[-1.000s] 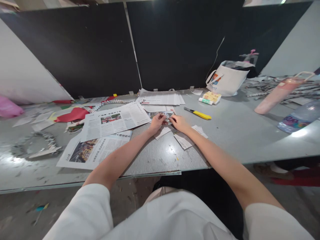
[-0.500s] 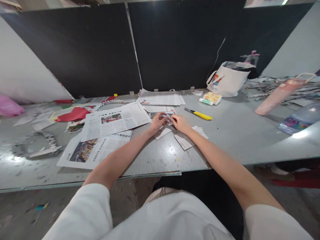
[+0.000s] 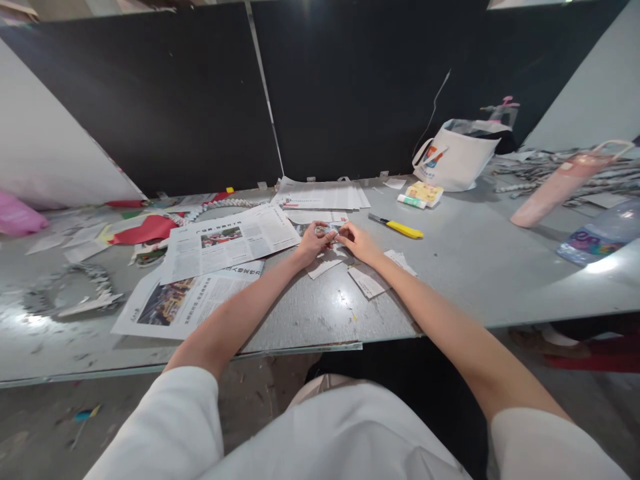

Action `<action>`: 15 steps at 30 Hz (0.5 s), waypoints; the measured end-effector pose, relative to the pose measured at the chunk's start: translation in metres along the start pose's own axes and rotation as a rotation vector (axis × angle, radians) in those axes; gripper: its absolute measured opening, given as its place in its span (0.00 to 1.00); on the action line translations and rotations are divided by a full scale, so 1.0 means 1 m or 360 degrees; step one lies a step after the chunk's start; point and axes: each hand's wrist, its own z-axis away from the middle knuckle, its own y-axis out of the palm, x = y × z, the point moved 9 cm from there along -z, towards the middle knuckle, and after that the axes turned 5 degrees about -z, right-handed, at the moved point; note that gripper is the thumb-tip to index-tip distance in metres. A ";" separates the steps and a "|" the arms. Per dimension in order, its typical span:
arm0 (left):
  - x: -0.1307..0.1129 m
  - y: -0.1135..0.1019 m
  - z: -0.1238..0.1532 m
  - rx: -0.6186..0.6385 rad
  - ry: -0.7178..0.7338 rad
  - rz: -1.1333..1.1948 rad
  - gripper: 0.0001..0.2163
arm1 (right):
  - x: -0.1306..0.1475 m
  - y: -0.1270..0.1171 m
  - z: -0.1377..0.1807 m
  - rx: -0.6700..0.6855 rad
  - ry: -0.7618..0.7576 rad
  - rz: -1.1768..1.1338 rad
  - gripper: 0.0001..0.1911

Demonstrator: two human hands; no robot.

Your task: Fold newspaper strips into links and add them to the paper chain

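Close together over the middle of the table, my left hand (image 3: 313, 244) and my right hand (image 3: 358, 241) pinch a small piece of newspaper (image 3: 334, 231) between them. Fingers hide most of that piece, so its shape is unclear. Beneath and just in front of my hands lie cut newspaper pieces: one pale piece (image 3: 324, 265) near my left hand, another (image 3: 367, 281) under my right wrist. A yellow utility knife (image 3: 400, 229) rests right of my right hand. Printed newspaper sheets (image 3: 235, 240) spread out to the left of my left hand.
Further back are stacked papers (image 3: 320, 194), a glue stick (image 3: 411, 201) beside a yellow packet (image 3: 425, 194), and a white bag (image 3: 456, 157). A pink bottle (image 3: 555, 190) and a clear plastic bottle (image 3: 603, 237) are at right. Left lies a folded-paper ring (image 3: 103, 283) and red paper (image 3: 144, 230).
My left hand has turned slightly, its thumb now pointing toward my right hand. The fingers of both hands have shifted a little around the paper. Nothing else on the table has moved.
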 end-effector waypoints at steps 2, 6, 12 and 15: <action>0.001 0.001 0.001 0.0022 -0.0018 -0.0005 0.33 | 0.004 0.001 0.000 0.0012 -0.0055 -0.0066 0.22; 0.003 -0.001 0.000 0.0020 -0.0043 0.0016 0.32 | 0.015 0.002 0.001 0.0018 -0.0184 -0.0099 0.19; 0.003 0.000 0.000 0.0029 -0.0048 0.0066 0.32 | 0.022 0.000 0.003 -0.0006 -0.0326 -0.0127 0.20; 0.001 0.001 0.001 0.0040 -0.0040 0.0082 0.32 | 0.022 0.000 0.003 0.0000 -0.0361 -0.0167 0.20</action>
